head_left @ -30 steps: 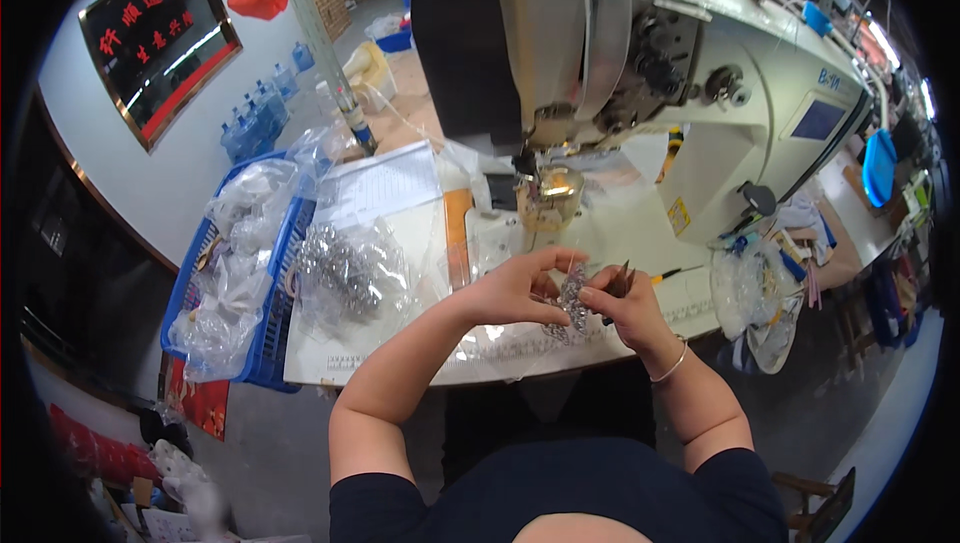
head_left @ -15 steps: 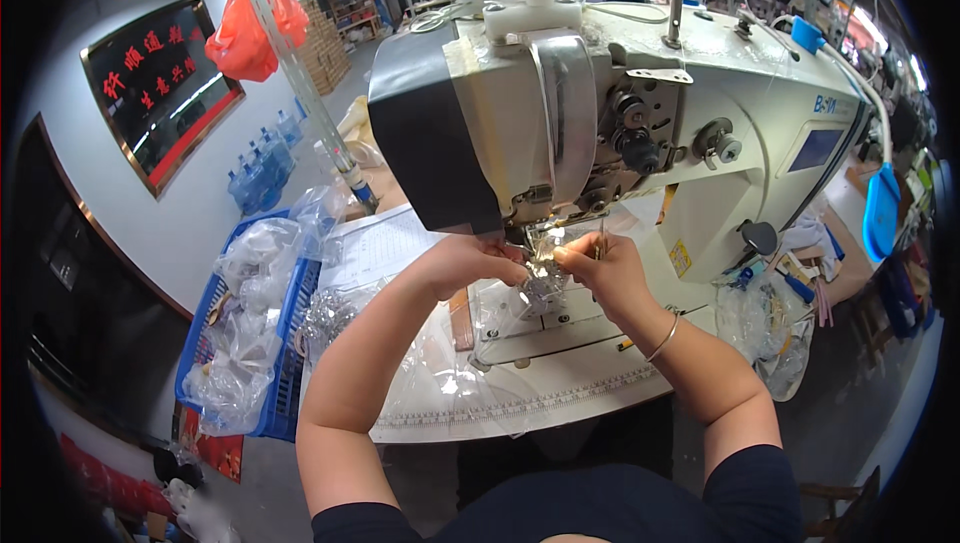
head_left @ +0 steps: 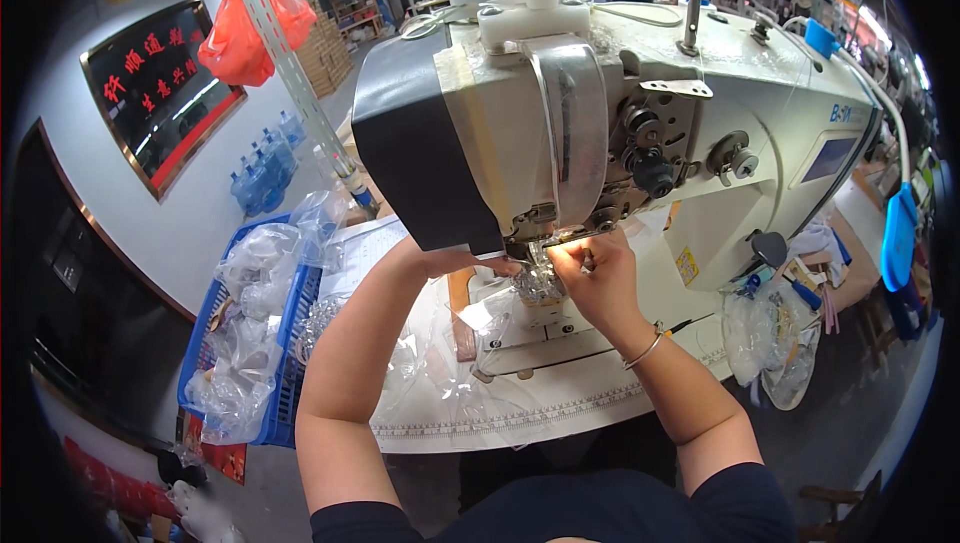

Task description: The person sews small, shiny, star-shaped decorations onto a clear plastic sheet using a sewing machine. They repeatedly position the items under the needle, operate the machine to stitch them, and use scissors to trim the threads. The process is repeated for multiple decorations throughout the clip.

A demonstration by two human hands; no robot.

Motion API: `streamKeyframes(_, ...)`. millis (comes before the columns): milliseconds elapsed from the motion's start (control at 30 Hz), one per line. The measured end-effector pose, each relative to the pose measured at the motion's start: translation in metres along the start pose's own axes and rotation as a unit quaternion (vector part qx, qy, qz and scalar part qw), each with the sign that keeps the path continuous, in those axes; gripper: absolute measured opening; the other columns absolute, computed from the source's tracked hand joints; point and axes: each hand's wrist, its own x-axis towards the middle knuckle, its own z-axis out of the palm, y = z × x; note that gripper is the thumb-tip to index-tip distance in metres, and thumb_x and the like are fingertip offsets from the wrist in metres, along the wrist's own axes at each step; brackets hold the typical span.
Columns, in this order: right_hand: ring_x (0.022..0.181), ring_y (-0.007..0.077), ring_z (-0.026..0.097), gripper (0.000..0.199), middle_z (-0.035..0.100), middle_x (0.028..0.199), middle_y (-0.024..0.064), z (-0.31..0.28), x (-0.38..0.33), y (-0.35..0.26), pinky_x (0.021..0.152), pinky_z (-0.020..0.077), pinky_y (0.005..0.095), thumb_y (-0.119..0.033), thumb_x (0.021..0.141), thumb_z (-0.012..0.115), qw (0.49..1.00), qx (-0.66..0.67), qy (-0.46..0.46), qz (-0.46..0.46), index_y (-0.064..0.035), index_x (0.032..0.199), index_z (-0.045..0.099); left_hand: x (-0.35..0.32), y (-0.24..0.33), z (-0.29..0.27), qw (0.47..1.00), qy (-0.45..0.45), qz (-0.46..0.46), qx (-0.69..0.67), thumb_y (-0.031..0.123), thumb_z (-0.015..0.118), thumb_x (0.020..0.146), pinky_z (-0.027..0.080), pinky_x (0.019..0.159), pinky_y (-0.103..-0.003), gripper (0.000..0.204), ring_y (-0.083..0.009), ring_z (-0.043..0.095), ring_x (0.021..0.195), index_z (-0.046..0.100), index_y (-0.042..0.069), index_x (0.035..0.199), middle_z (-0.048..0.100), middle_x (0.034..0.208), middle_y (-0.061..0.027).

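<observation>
At the needle of a white sewing machine [head_left: 780, 183] lies a shiny, clear, silvery piece [head_left: 540, 281], lit by a small lamp. My left hand [head_left: 440, 259] reaches in from the left, thumb against the piece's left edge; the machine head hides most of its fingers. On the other side, my right hand [head_left: 603, 278] pinches the right edge, its thumb and forefinger close to the presser foot. A small dark item shows among the right fingers, too small to name. Clear plastic sheeting [head_left: 440, 363] spreads over the table near the left forearm.
Left of the table stands a blue basket [head_left: 283, 383] filled with clear plastic pieces. White paper [head_left: 355, 248] lies behind my left arm. On the right are a clear plastic bag [head_left: 755, 333] and a hanging blue-handled object [head_left: 900, 238]. A ruler strip [head_left: 520, 417] edges the table.
The view has shifted slightly closer to the machine. My left hand has slipped further behind the machine head. My right hand has turned, its fingers more curled beside the presser foot.
</observation>
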Motion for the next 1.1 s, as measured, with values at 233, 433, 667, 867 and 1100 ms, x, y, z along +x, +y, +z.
streamKeyframes(233, 0.064, 0.0242, 0.044, 0.016, 0.053, 0.057, 0.0048, 0.001, 0.001, -0.006, 0.058, 0.0374, 0.0336, -0.009, 0.066, 0.071, 0.993, -0.069, 0.03, -0.087, -0.0054, 0.059, 0.057, -0.007, 0.013, 0.002, 0.993, 0.01, 0.055, 0.104, 0.004, 0.078, 0.064, 0.051, 0.077, -0.029, 0.055, -0.0135, 0.055, 0.095, 0.057, 0.004, 0.114, 0.059, 0.105, -0.0052)
streamKeyframes(433, 0.066, 0.0243, 0.043, 0.014, 0.053, 0.057, 0.0046, 0.001, 0.001, -0.004, 0.058, 0.0371, 0.0341, -0.007, 0.065, 0.07, 0.995, -0.048, 0.043, -0.082, -0.0058, 0.06, 0.057, -0.006, 0.004, 0.0, 0.991, 0.046, 0.112, 0.049, 0.005, 0.081, 0.061, 0.049, 0.083, -0.031, 0.059, -0.0143, 0.054, 0.096, 0.056, 0.006, 0.114, 0.058, 0.107, -0.0045)
streamKeyframes(667, 0.066, 0.0241, 0.043, 0.012, 0.054, 0.058, 0.0044, 0.001, 0.0, -0.006, 0.059, 0.0375, 0.0337, -0.006, 0.065, 0.07, 0.994, -0.049, 0.045, -0.083, -0.006, 0.061, 0.058, 0.003, -0.008, -0.006, 0.977, 0.023, 0.21, -0.01, 0.005, 0.077, 0.065, 0.05, 0.086, -0.035, 0.062, -0.0194, 0.056, 0.097, 0.049, 0.005, 0.121, 0.053, 0.112, -0.0092)
streamKeyframes(867, 0.066, 0.024, 0.043, 0.011, 0.053, 0.057, 0.0044, 0.003, 0.002, -0.006, 0.059, 0.0379, 0.0341, -0.007, 0.064, 0.069, 0.995, -0.042, 0.05, -0.073, -0.0058, 0.061, 0.059, 0.006, -0.015, -0.006, 0.97, 0.017, 0.189, -0.153, 0.003, 0.07, 0.073, 0.052, 0.082, -0.041, 0.056, -0.0238, 0.057, 0.1, 0.045, 0.005, 0.123, 0.052, 0.113, -0.0111)
streamKeyframes(1100, 0.066, 0.0239, 0.042, 0.012, 0.052, 0.056, 0.0046, 0.001, 0.001, -0.006, 0.059, 0.0376, 0.0342, -0.007, 0.064, 0.069, 0.997, -0.033, 0.04, -0.058, -0.0059, 0.059, 0.059, 0.0, -0.015, 0.002, 0.994, 0.063, 0.092, 0.015, 0.004, 0.072, 0.07, 0.051, 0.083, -0.037, 0.05, -0.02, 0.057, 0.096, 0.053, 0.004, 0.116, 0.055, 0.107, -0.0092)
